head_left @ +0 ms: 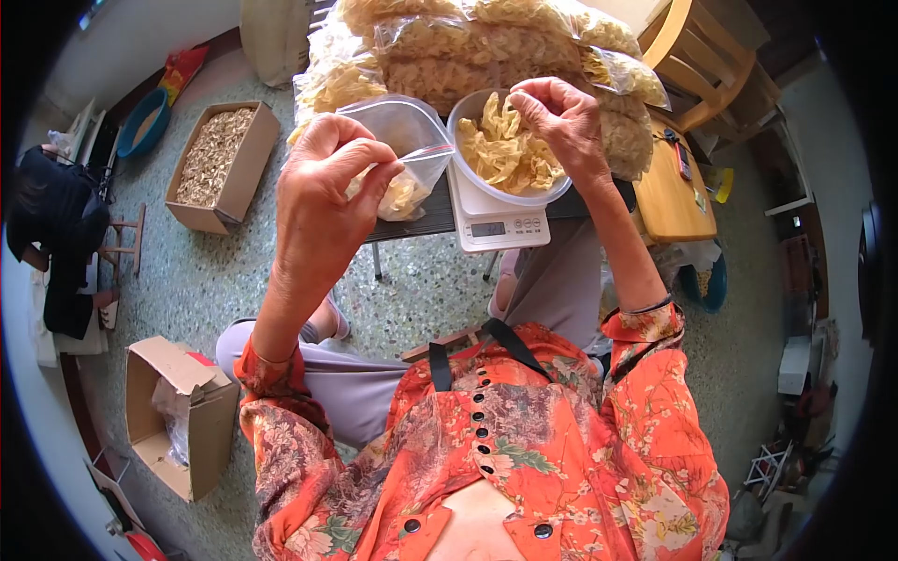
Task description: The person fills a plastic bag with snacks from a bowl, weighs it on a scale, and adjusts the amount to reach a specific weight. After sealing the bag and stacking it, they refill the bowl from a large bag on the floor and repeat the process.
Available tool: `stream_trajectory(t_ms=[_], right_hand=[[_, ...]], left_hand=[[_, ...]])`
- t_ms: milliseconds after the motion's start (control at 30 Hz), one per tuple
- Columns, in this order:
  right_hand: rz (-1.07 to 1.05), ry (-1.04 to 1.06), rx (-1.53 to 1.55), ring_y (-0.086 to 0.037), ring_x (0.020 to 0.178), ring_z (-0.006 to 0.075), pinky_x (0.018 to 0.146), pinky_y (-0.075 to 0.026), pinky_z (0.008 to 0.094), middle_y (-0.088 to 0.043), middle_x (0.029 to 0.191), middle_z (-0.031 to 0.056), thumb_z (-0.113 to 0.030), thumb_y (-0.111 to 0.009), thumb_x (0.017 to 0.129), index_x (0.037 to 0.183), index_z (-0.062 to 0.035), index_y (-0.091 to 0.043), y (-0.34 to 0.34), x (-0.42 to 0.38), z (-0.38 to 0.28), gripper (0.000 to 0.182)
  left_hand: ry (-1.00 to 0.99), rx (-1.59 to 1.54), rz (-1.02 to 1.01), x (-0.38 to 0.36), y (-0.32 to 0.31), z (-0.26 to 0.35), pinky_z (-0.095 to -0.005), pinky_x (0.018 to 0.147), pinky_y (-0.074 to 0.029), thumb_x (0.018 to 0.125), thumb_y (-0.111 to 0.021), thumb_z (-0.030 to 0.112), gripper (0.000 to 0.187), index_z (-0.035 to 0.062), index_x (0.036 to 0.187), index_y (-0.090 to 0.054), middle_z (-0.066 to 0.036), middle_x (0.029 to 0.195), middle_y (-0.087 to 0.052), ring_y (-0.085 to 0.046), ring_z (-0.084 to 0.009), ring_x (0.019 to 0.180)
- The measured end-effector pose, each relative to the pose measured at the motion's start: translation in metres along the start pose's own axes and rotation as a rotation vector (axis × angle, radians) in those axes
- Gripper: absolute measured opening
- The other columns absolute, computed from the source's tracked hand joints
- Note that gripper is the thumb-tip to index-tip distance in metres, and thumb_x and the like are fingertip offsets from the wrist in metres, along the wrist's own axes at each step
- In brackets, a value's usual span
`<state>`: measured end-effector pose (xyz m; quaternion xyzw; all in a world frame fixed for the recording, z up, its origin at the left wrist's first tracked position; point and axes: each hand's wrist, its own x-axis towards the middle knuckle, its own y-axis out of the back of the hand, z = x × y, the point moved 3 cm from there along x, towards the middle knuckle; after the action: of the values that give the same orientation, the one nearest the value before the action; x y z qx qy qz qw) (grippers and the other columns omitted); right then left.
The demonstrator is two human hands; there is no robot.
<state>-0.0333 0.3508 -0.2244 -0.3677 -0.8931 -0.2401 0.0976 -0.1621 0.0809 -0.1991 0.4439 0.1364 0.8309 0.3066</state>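
Observation:
My left hand [332,192] is closed in a pinch at the edge of a clear zip bag [426,126] with a red line along its seal. Some pale yellow dried pieces [402,198] lie in the bag's lower part. Over the rim of a white round bowl [563,190], my right hand [566,122] pinches at the top of a dried yellow piece; its fingertips partly hide it. More curled dried yellow pieces [510,154] fill the bowl. Under the bowl is a white kitchen scale [505,232] with a lit display, too small to read surely.
Filled clear bags [468,56] are piled behind the bowl. A wooden chair [706,56] and a wooden stool [678,192] stand at right. On the floor at left are a carton of dried pieces [217,154] and an open carton [201,411]. A person in dark clothes [61,224] is at far left.

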Motion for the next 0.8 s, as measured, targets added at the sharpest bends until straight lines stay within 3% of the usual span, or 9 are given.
stream_trajectory(t_ms=[133, 200, 333, 433, 533, 600, 800], right_hand=[[0.083, 0.033, 0.075, -0.067, 0.079, 0.0061, 0.074, -0.056, 0.0230, -0.075, 0.087, 0.0013, -0.015, -0.079, 0.093, 0.102, -0.0019, -0.075, 0.001, -0.002, -0.004, 0.016], [0.071, 0.043, 0.000, -0.067, 0.079, 0.0057, 0.074, -0.056, 0.0223, -0.075, 0.088, 0.0011, -0.013, -0.079, 0.093, 0.102, -0.0014, -0.075, 0.001, -0.004, -0.004, 0.016], [0.192, 0.147, 0.126, -0.065, 0.076, 0.0053, 0.072, -0.054, 0.0214, -0.073, 0.088, 0.0007, -0.011, -0.079, 0.092, 0.101, -0.0030, -0.076, 0.005, -0.005, -0.013, 0.013], [0.142, 0.302, -0.171, -0.063, 0.072, 0.0064, 0.069, -0.053, 0.0220, -0.070, 0.087, 0.0006, -0.009, -0.079, 0.091, 0.097, -0.0026, -0.076, 0.004, -0.006, -0.015, 0.010], [0.253, 0.281, -0.062, -0.063, 0.072, 0.0064, 0.069, -0.053, 0.0220, -0.070, 0.086, 0.0006, -0.010, -0.079, 0.091, 0.097, -0.0030, -0.075, 0.005, -0.002, -0.016, 0.010], [0.218, 0.244, -0.147, -0.063, 0.073, 0.0054, 0.069, -0.053, 0.0219, -0.071, 0.087, 0.0000, -0.011, -0.079, 0.092, 0.099, -0.0038, -0.075, 0.005, -0.007, -0.023, 0.011], [0.173, 0.278, 0.284, -0.063, 0.078, 0.0018, 0.071, -0.051, 0.0173, -0.073, 0.092, -0.0016, -0.013, -0.078, 0.094, 0.106, -0.0047, -0.073, -0.017, -0.018, -0.080, 0.015]], left_hand=[[0.020, 0.004, -0.006, -0.001, -0.001, -0.001, -0.0310, 0.073, -0.052, 0.079, -0.082, -0.002, 0.014, 0.0016, 0.090, -0.074, -0.007, 0.092, -0.062, -0.064, -0.0184, 0.086], [0.035, -0.031, 0.001, -0.001, -0.001, -0.002, -0.0367, 0.074, -0.051, 0.079, -0.081, 0.003, 0.012, 0.0029, 0.090, -0.075, -0.009, 0.091, -0.064, -0.064, -0.0257, 0.085], [0.031, -0.015, 0.009, -0.001, -0.001, -0.001, -0.0368, 0.074, -0.051, 0.079, -0.081, 0.003, 0.012, 0.0030, 0.090, -0.075, -0.009, 0.091, -0.064, -0.065, -0.0256, 0.085], [0.028, -0.019, -0.001, 0.000, -0.001, -0.001, -0.0370, 0.073, -0.051, 0.079, -0.081, 0.003, 0.012, 0.0029, 0.090, -0.075, -0.010, 0.091, -0.064, -0.065, -0.0256, 0.085], [0.026, -0.020, 0.013, 0.000, -0.001, -0.001, -0.0375, 0.073, -0.052, 0.078, -0.081, 0.003, 0.013, 0.0029, 0.090, -0.075, -0.010, 0.091, -0.064, -0.065, -0.0257, 0.084], [0.003, -0.010, 0.007, -0.001, -0.001, -0.003, -0.0311, 0.073, -0.052, 0.079, -0.082, -0.001, 0.014, 0.0019, 0.091, -0.074, -0.007, 0.091, -0.062, -0.064, -0.0184, 0.086], [0.016, -0.014, 0.019, 0.000, -0.003, -0.003, -0.0324, 0.072, -0.052, 0.078, -0.083, 0.000, 0.015, 0.0032, 0.090, -0.075, -0.006, 0.091, -0.063, -0.063, -0.0193, 0.085]])
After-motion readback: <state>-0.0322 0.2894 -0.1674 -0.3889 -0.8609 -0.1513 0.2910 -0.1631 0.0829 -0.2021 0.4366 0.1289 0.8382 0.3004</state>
